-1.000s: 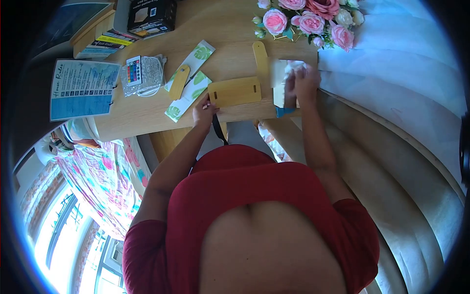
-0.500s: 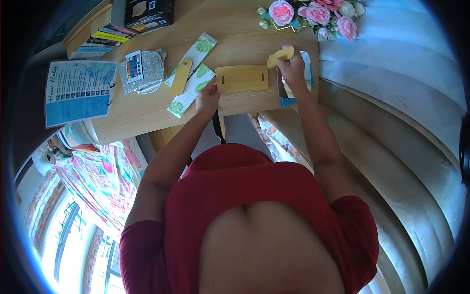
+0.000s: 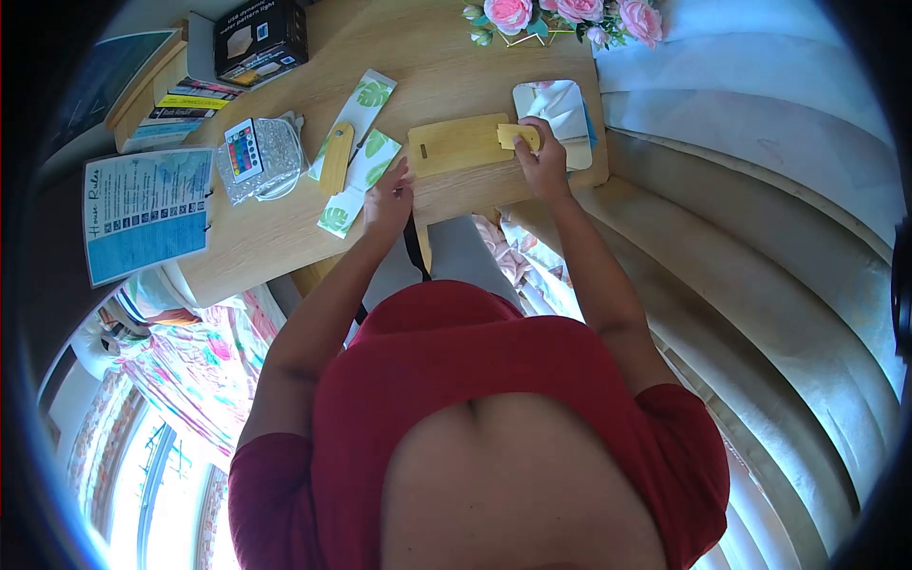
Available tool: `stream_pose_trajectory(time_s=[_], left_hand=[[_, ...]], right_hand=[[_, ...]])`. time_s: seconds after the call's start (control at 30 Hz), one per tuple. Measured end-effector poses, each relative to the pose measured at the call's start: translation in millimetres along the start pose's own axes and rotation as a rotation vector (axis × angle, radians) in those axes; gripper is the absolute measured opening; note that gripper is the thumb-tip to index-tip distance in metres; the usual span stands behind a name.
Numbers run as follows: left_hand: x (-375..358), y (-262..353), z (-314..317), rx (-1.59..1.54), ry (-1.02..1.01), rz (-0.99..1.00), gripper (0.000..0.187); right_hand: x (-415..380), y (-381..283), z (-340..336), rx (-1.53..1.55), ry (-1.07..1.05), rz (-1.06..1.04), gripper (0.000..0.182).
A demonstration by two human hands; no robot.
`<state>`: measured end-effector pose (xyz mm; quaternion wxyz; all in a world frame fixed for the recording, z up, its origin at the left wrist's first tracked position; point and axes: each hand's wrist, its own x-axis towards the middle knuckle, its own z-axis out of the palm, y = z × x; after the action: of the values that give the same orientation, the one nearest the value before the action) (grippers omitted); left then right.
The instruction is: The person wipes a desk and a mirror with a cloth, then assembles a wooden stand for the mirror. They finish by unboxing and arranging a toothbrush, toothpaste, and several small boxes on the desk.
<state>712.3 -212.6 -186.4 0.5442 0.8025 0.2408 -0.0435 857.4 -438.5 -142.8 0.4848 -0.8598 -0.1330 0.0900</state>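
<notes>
1. The right hand [image 3: 544, 161] has its fingers clamped on a small, flat tan wooden piece with a notched end [image 3: 512, 136], which points left from those fingers over the right end of a board.
2. That board, a wide rectangular tan wooden one with a slot visible near its left end [image 3: 454, 145], lies on the wood-topped table [image 3: 418, 57] between the two hands' fingers; whether the small piece touches it, I cannot tell.
3. The left hand [image 3: 388, 201] is at the table's near edge, its fingers just beside the board's lower left corner; I cannot tell whether they are together or apart, or whether they touch the board.
4. Just beyond the right fingers and slightly right lies a shiny, mirror-like rectangular plate with rounded corners [image 3: 559, 103].
5. Left of the left fingers is white card printed with green leaves [image 3: 340, 215], with a narrow, round-ended tan wooden strip [image 3: 334, 169] partly over it.
6. Farther left of those fingers sits a clear plastic-wrapped bundle [image 3: 278, 157] topped by a white remote with coloured buttons [image 3: 244, 150].
</notes>
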Motion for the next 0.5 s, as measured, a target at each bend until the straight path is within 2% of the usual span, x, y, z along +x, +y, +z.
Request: stream_pose_trajectory(time_s=[0.13,0.2,0.23,0.3,0.4,0.43,0.5], left_hand=[[-6.7,1.7,-41.4,0.049,0.077,0.029,0.047],[2.5,-12.9,-55.5,0.518,0.372,0.271,0.055],[8.4,-17.7,-59.7,0.515,0.375,0.269,0.055],[19.8,-17.6,-66.0,0.627,0.383,0.143,0.062],[24.8,-12.3,-62.7,0.506,0.334,0.229,0.068],[25.0,-9.3,-59.0,0.510,0.402,0.271,0.064],[30.6,-18.6,-58.9,0.534,0.401,0.320,0.061]], right_hand=[[-4.6,6.1,6.6,-0.024,0.002,-0.033,0.025],[-4.3,6.9,8.4,-0.194,0.010,-0.167,0.026],[-5.2,6.0,8.9,-0.196,0.007,-0.170,0.026],[-8.4,2.1,8.4,-0.117,-0.009,0.055,0.027],[-7.6,5.6,9.7,-0.126,0.010,-0.029,0.028],[-9.5,6.6,11.4,-0.126,0.007,-0.028,0.028],[-8.3,1.3,16.9,-0.202,0.016,-0.004,0.030]])
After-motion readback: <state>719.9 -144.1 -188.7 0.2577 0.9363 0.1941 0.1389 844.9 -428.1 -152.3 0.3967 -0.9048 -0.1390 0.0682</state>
